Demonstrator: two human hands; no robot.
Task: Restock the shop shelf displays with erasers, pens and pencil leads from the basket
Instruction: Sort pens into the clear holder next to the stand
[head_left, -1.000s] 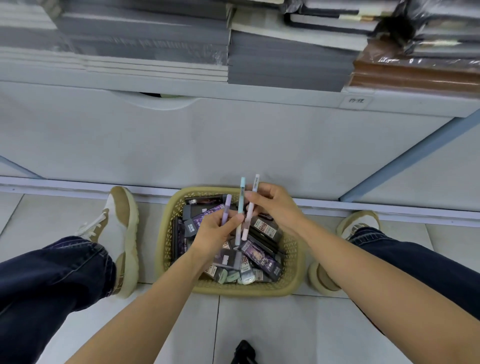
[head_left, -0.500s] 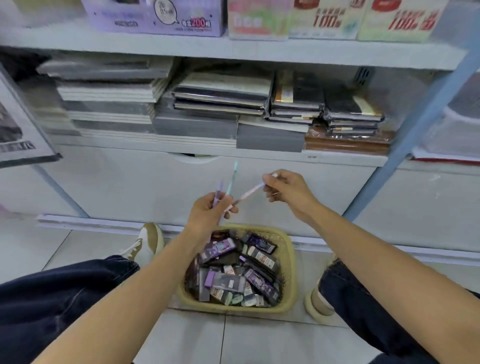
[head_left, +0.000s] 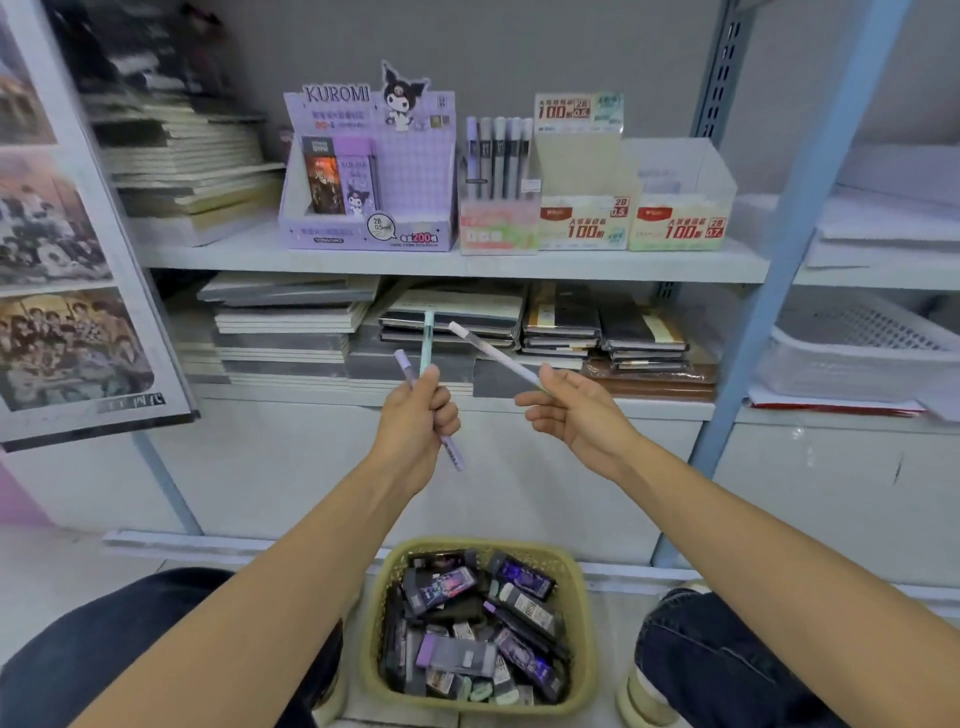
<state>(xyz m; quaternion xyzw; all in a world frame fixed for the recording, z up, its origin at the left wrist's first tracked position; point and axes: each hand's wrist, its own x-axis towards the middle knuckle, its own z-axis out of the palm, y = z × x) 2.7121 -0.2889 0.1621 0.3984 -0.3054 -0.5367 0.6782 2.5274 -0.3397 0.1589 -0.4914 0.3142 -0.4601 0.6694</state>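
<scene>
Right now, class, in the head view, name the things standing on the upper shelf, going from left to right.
stack of notebooks → purple Kuromi display box → pen display → lead box marked 0.5 → lead box marked 0.7

Basket — openwork moulded plastic, matt olive.
Lilac pen, mint pen, white pen: smooth plastic, pastel, slight sheen.
Display box: printed card, satin.
Shelf — painted metal, matt white.
Notebooks: glossy film wrap.
Trousers: dark denim cloth.
</scene>
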